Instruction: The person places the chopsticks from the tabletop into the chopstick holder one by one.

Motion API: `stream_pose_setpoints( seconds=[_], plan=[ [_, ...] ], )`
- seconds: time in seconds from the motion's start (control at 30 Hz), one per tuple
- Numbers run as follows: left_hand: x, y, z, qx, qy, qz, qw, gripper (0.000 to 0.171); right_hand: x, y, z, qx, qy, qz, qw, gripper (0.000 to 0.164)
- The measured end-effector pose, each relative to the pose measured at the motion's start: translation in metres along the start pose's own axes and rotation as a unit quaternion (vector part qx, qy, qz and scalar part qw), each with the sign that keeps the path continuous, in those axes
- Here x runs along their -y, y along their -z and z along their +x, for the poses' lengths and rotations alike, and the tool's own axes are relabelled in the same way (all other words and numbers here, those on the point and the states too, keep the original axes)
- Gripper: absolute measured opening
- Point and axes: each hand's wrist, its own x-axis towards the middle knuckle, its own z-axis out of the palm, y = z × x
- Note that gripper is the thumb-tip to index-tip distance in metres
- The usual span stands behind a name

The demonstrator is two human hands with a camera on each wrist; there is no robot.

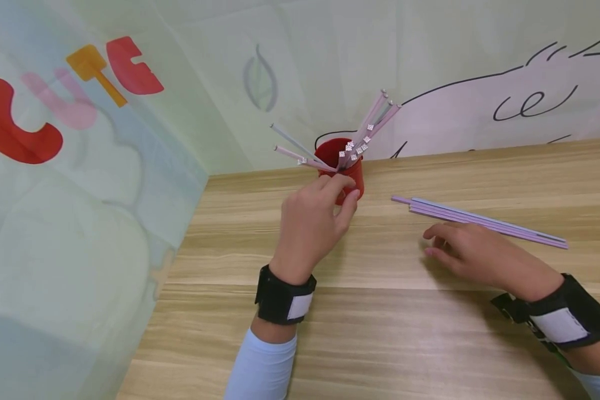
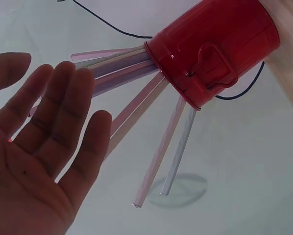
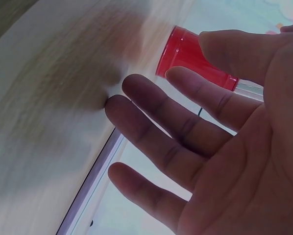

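A small red bucket [image 1: 354, 180] stands at the back of the table, with a metal lug [image 2: 220, 63] on its side. Thin pink, lilac and pale blue sticks [image 1: 372, 114] lean out of it both ways; small white patterned squares show among them. My left hand [image 1: 312, 214] is at the bucket's near side in the head view, thumb and fingers apart. Its fingers [image 2: 63, 117] are loosely bent and hold nothing in the left wrist view. Beside a bundle of lilac and blue sticks [image 1: 480, 219], my right hand [image 1: 472, 253] hovers palm down, its fingers [image 3: 151, 137] relaxed and spread.
The wood-grain table [image 1: 370, 322] meets a pale printed backdrop [image 1: 305, 66] right behind the bucket. Another backdrop [image 1: 70, 233] with large coloured letters borders the left side. Each wrist wears a black strap [image 1: 285, 294].
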Motion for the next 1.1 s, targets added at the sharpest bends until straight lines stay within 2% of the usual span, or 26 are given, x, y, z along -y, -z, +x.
stream_pose_setpoints(
  seconds=[0.17, 0.43, 0.73, 0.93, 1.1],
  plan=[
    [-0.003, -0.003, 0.000, 0.023, -0.013, 0.008, 0.9996, 0.022, -0.001, 0.001, 0.000, 0.002, -0.017, -0.022, 1.000, 0.026],
    [-0.008, -0.007, 0.000, 0.053, -0.017, 0.009, 0.9984, 0.025, -0.007, 0.001, -0.004, -0.036, -0.028, -0.080, 0.996, 0.035],
    [-0.009, -0.009, 0.000, 0.067, -0.016, 0.005, 0.9976, 0.023, -0.011, 0.000, -0.004, 0.010, -0.091, -0.105, 0.990, 0.044],
    [-0.009, -0.010, 0.000, 0.076, -0.017, 0.007, 0.9970, 0.024, -0.014, 0.000, -0.004, 0.017, -0.093, -0.104, 0.990, 0.046],
    [-0.009, -0.012, 0.000, 0.080, -0.023, 0.008, 0.9965, 0.024, -0.014, -0.001, -0.005, 0.004, -0.080, -0.106, 0.991, 0.043]
  ],
)
